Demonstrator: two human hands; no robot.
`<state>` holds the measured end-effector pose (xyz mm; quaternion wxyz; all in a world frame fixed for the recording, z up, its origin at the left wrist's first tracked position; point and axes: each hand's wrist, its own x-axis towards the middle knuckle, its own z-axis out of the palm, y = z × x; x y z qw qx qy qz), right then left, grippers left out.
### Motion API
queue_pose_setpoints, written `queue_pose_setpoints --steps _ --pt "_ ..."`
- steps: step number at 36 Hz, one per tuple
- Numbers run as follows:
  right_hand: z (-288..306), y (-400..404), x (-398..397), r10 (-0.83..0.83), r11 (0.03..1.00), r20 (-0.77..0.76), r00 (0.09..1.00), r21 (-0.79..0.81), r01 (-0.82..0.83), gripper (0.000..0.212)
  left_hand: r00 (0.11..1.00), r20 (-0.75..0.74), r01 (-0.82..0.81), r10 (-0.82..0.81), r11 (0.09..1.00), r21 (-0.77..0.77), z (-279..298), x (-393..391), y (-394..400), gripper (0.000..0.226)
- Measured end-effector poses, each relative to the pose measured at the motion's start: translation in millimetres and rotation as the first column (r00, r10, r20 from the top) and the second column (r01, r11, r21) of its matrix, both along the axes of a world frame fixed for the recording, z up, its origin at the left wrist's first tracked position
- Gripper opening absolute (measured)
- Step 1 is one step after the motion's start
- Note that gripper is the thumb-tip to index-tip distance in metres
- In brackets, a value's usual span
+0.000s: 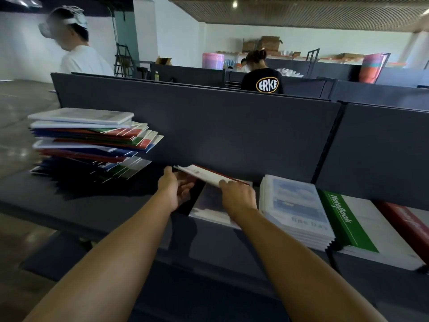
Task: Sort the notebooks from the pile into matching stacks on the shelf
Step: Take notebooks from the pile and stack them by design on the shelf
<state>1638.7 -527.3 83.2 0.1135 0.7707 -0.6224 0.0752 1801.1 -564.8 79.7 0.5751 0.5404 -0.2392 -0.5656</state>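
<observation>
Both hands hold one red-edged notebook [210,175] tilted over the dark-covered stack [209,205] at centre, the right hand [239,198] pinching its near edge, the left hand [176,189] loosely spread beneath, the unsorted pile [92,142] at ten o'clock on the shelf [81,205].
</observation>
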Motion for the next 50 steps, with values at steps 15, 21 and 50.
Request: queue_pose_setpoints --steps 15,21,50 --pt "49.0 13.5 -33.2 -0.048 0.99 0.958 0.282 0.008 0.139 0.007 0.941 0.221 0.295 -0.257 0.942 -0.161 21.0 -40.5 18.2 0.046" --pt "42.5 39.0 -76.2 -0.084 0.967 0.979 0.188 0.034 0.254 0.012 0.897 0.35 0.352 -0.271 0.916 -0.191 24.4 -83.2 36.2 0.03" --pt "25.8 189.1 -428.3 -0.575 0.743 0.712 0.403 0.25 0.621 0.043 0.605 0.648 0.655 -0.463 0.752 -0.075 -3.2 -467.9 139.2 0.047"
